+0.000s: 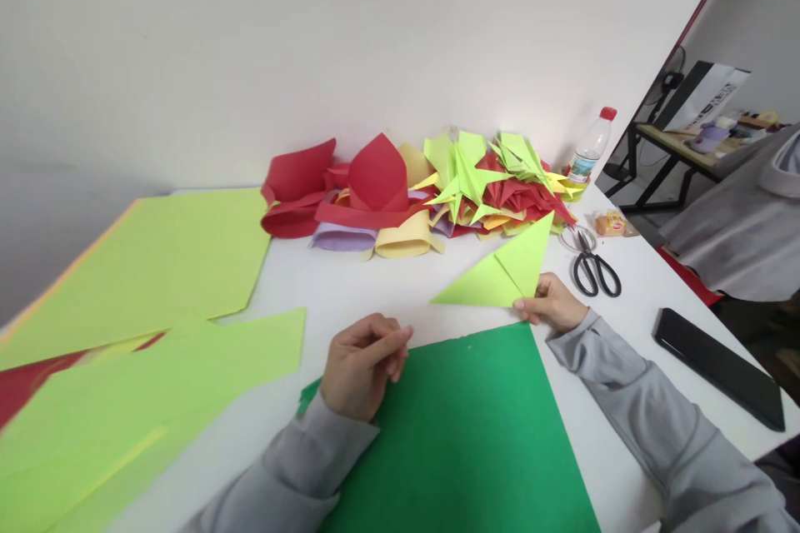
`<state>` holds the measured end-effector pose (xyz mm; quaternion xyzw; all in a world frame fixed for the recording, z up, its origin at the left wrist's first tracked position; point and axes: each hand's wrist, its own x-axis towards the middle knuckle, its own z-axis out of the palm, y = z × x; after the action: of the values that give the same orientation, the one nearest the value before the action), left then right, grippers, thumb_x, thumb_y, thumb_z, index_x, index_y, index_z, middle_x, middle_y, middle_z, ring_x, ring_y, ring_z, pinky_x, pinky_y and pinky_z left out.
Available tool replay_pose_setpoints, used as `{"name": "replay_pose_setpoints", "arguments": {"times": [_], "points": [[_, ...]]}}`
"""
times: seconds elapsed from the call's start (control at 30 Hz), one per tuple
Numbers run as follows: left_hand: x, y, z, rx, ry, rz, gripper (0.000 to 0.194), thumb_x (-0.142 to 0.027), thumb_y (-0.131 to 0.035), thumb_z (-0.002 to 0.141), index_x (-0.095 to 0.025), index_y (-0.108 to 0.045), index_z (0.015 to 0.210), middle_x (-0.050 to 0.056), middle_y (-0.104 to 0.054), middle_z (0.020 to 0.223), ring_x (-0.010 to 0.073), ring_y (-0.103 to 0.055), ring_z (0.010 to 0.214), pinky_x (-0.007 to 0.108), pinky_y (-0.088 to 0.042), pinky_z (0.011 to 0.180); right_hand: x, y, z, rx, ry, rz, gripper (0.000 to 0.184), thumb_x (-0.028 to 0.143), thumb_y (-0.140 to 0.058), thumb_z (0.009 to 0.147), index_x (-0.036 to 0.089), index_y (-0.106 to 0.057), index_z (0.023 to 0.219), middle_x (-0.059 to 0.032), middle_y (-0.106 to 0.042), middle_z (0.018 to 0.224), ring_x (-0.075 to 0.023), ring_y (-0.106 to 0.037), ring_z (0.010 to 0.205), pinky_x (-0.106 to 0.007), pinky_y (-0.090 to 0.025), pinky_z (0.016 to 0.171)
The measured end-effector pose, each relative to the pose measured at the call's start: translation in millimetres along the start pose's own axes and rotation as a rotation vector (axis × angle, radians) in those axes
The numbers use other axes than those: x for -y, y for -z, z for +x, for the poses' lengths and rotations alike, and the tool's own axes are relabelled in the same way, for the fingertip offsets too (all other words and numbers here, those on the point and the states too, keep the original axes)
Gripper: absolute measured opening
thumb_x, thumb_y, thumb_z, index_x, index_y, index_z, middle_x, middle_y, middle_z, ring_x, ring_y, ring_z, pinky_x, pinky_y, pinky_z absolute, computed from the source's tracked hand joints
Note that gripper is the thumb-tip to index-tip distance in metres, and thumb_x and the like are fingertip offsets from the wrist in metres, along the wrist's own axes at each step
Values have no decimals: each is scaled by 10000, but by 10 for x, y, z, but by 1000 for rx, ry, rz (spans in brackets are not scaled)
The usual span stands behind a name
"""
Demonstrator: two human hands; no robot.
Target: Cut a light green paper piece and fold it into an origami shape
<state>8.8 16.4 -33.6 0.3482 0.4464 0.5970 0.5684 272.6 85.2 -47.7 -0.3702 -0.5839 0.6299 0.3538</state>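
Observation:
My right hand [551, 301] pinches the lower corner of a folded lime-green paper triangle [500, 271], which lies on the white table with its tip pointing up and right. My left hand [362, 362] rests at the upper left edge of a dark green square sheet [462, 433]. Its fingers are curled together with nothing visible in them. Both arms are in grey sleeves.
A heap of folded red, yellow, lilac and lime paper shapes [425, 191] sits by the wall. Lime sheets [143, 266] cover the left side. Black scissors [593, 266], a water bottle [591, 148], a small wrapped snack [611, 224] and a black phone [718, 366] lie right. A person in grey [743, 225] sits far right.

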Motion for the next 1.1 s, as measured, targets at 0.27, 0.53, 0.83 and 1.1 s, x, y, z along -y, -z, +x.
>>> {"name": "replay_pose_setpoints", "arguments": {"times": [0.27,0.53,0.83,1.1], "points": [[52,-37,-14,15,4,31,152,-236,-750,593,-156,-625,630,-48,-570,465,62,-426,320,177,-367,284,15,-21,-7,30,-21,-22,346,393,-799,620,108,-608,571,15,-587,470,-49,-447,352,-172,-341,352],[67,-48,-18,52,27,72,191,-274,-740,648,-149,-598,617,-20,-628,543,56,-435,301,185,-374,277,70,-93,-24,85,-75,-128,371,428,-812,580,110,-622,590,14,-598,471,-46,-454,351,-161,-343,351],[74,-50,-33,104,17,102,272,-396,-672,727,-178,-543,626,-55,-578,532,69,-445,305,203,-387,299,50,-195,-19,-44,17,-25,368,447,-771,648,116,-624,587,-1,-614,508,-47,-448,380,-170,-346,376],[103,-44,-100,401,62,318,339,-407,-664,759,-147,-681,542,20,-585,384,122,-529,356,229,-418,430,101,-809,-195,353,5,-3,413,462,-784,625,144,-642,847,9,-617,698,-79,-536,507,-193,-457,451]]}}
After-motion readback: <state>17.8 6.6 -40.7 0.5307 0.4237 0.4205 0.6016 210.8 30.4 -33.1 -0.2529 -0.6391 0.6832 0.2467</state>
